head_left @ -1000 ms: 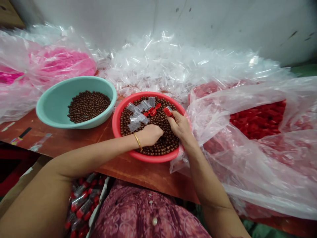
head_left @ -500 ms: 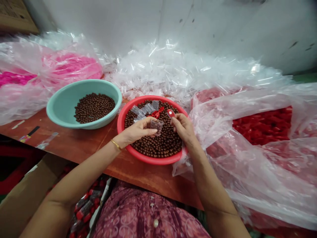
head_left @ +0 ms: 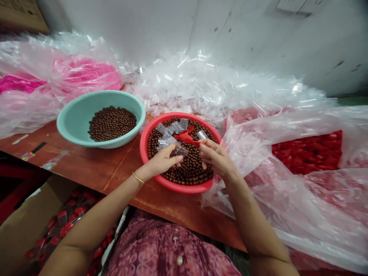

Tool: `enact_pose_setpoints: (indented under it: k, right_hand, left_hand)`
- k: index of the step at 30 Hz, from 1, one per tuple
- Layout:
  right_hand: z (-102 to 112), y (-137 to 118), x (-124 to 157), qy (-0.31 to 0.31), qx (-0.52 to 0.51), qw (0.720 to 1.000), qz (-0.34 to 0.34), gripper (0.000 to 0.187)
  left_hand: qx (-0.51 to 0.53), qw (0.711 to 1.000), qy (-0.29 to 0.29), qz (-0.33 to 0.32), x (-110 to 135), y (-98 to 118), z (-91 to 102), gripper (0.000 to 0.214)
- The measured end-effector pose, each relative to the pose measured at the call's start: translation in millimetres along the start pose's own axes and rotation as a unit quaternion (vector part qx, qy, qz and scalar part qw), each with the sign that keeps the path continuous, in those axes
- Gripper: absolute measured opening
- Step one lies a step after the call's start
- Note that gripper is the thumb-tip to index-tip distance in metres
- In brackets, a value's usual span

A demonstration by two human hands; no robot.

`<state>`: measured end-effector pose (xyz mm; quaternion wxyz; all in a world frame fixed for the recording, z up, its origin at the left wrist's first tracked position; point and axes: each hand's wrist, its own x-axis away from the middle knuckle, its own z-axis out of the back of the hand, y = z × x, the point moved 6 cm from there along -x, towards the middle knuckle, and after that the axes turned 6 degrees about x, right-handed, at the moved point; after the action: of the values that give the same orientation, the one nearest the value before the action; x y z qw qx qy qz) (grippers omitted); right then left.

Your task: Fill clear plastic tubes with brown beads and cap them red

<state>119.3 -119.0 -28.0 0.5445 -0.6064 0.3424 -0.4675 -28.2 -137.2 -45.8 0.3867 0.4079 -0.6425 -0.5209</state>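
As both hands meet over the round red plastic bowl (head_left: 172, 186), the left hand (head_left: 162, 161) has its fingertips pinched shut on a small clear plastic tube (head_left: 178, 150). The tube looks brown inside and sits low above the heap of small brown round beads (head_left: 192, 170).

In comes the right hand (head_left: 220, 159) from the other side, thumb and forefinger closed on a small red plastic cap (head_left: 196, 142).

Now the relation that counts: the tube lies just left of the cap and slightly below it. Its long axis runs roughly sideways, one end facing the right hand, so the right fingers are the nearer to that end. Whether cap and tube already touch, I cannot tell.

Half a second back the tube was held higher and more upright, with the cap up and clearly apart from it. Now the two hands have dropped and closed in. A full second back, the left hand was fisted down in the beads.

Loose red caps (head_left: 185, 135) and empty clear tubes (head_left: 172, 128) lie on the beads at the far side of the bowl. To the left is a round teal plastic bowl (head_left: 71, 122) with more beads. Behind is a big heap of clear tubes (head_left: 207, 88), and on the right a clear plastic bag of red caps (head_left: 310, 153).
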Motion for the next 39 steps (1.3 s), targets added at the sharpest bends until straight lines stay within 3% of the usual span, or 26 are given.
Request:
enact_pose_setpoints:
  k: [3,5,10,12,14,17,19,22,24,28,33,35,39]
  right_hand:
    - [-15.0,-2.1,5.0,-0.034,0.024,0.999,-0.013,0.036]
    - [-18.4,-1.5,5.2,-0.019,0.058,0.998,-0.022,0.033]
    - [1.9,-3.9,-1.4,0.127,0.106,0.986,0.022,0.026]
    - [13.4,-2.8,-4.3,0.167,0.176,0.970,0.018,0.025]
    - [21.5,-1.5,-6.4,0.174,0.342,0.923,-0.010,0.026]
    - [25.8,-2.6,-5.9,0.163,0.596,0.786,-0.033,0.030]
    - [21.0,-7.7,-4.6,0.163,0.672,0.723,0.009,0.029]
    - [4.3,-15.7,-6.3,0.149,0.710,0.681,0.098,0.035]
    - [-4.3,-16.5,-13.4,0.142,0.723,0.668,0.099,0.043]
    - [-13.6,-7.9,-36.7,0.119,0.733,0.669,0.017,0.056]
    - [-20.2,-6.3,-49.3,0.108,0.703,0.702,0.043,0.029]
    - [-17.1,-8.8,-47.3,0.106,0.647,0.752,0.069,0.025]
    - [-9.5,-7.2,-38.9,0.060,0.388,0.916,0.087,0.023]
  left_hand:
    - [-0.015,0.999,-0.001,-0.044,2.4,5.3,-2.3,0.020]
    - [-0.038,0.997,0.003,-0.060,3.6,7.7,-2.6,0.014]
    - [-0.033,0.999,0.015,-0.020,2.9,4.1,-0.2,0.012]
    - [0.002,0.999,0.039,0.004,2.9,2.5,3.0,0.015]
    - [0.032,0.998,0.062,0.009,3.8,3.9,5.6,0.018]
    - [0.069,0.994,0.089,0.010,5.8,7.9,8.0,0.020]
    - [0.091,0.990,0.109,0.023,6.9,8.7,9.6,0.021]
    - [0.107,0.984,0.136,0.030,7.5,9.1,12.2,0.020]
    - [0.105,0.984,0.145,0.021,7.2,9.7,13.6,0.020]
    - [0.083,0.985,0.153,0.005,6.5,10.3,15.0,0.021]
    - [0.050,0.987,0.151,0.000,7.0,11.0,14.2,0.021]
    - [0.046,0.989,0.144,0.000,7.0,10.9,13.4,0.022]
    - [0.041,0.992,0.118,0.008,5.8,8.9,10.9,0.020]
